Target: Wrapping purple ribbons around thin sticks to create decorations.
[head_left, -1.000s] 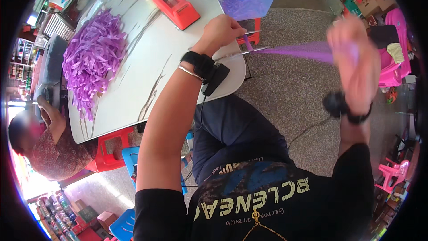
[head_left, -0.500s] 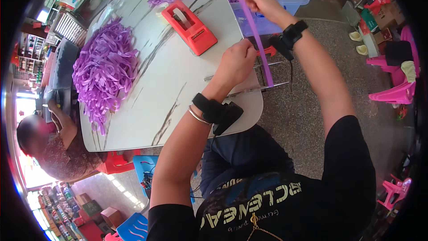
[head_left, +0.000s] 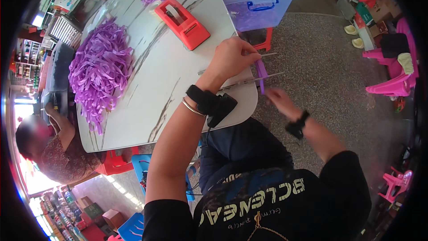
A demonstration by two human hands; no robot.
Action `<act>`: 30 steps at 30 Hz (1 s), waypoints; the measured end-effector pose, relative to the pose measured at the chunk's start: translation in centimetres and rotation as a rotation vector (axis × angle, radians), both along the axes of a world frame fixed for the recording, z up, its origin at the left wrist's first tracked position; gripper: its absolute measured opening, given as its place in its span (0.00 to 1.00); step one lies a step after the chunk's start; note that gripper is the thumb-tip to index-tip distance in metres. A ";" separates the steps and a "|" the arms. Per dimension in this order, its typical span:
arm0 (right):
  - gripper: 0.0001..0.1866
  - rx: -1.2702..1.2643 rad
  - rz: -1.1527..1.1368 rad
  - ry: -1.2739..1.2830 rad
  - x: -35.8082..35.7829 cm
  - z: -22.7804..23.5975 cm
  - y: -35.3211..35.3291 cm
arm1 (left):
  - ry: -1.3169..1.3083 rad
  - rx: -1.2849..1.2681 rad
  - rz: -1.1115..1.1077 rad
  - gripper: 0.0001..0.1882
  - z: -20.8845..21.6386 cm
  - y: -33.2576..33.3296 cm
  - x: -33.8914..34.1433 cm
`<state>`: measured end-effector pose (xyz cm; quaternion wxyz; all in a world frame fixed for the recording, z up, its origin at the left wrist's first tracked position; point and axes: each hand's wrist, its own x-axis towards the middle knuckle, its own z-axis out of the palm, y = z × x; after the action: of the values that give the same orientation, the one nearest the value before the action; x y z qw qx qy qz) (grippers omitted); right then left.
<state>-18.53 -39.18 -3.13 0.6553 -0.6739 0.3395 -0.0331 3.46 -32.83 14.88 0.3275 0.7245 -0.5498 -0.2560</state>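
Two metal rods point(head_left: 273, 75) jut past the right edge of the worktop point(head_left: 149, 107), one purple ribbon point(head_left: 262, 72) across them. The left hand point(head_left: 234, 59), bent over, pinches its top; the lower right hand's point(head_left: 282, 102) grip is unclear.

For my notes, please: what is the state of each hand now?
Left hand: closed, pinching the ribbon.
Right hand: blurred beside the ribbon; grip cannot be told.

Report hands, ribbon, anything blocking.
Left hand pinching purple ribbon at metal rods. Right hand near its lower end, grip unclear. Red tape dispenser on table, apart from both hands.
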 end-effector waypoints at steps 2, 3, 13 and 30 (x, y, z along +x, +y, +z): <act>0.14 -0.054 0.051 -0.016 -3.8 4.4 3.6 | 0.008 0.017 -0.008 0.10 0.0 -0.1 0.2; 0.13 -0.024 0.003 -0.045 -5.4 5.9 5.4 | 0.018 -0.013 -0.009 0.10 -0.4 -0.2 0.3; 0.10 -0.439 0.207 -0.609 -1.0 22.4 1.3 | 0.061 -0.035 -0.015 0.10 -1.2 -0.2 0.9; 0.12 0.156 -0.010 -0.225 8.2 7.4 -7.5 | 0.078 -0.009 0.014 0.11 -0.3 -0.6 0.2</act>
<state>-10.32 -46.65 4.23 0.7394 -0.6114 0.2687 -0.0851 3.66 -33.44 14.60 0.3535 0.7163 -0.5329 -0.2793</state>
